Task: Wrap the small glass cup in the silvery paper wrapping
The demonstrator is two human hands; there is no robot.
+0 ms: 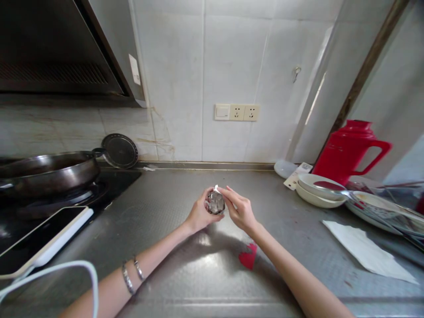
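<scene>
Near the middle of the view, my left hand (201, 214) is wrapped round a small round container (215, 202) with a dark, silvery, shiny top. My right hand (239, 209) is at the container's right upper edge, its thumb and fingers pinching a small white piece (216, 188) there. Both hands are above the metal counter (159, 203). A torn red piece (248, 256) lies on the counter, just left of my right forearm. What the container holds cannot be made out.
A pan (53, 172) sits on the stove at left, with a phone (43, 238) and white cable (82, 263) in front. At right are a red thermos jug (346, 152), stacked bowls (318, 201), dishes and a white napkin (367, 249). Sockets (244, 112) are on the wall.
</scene>
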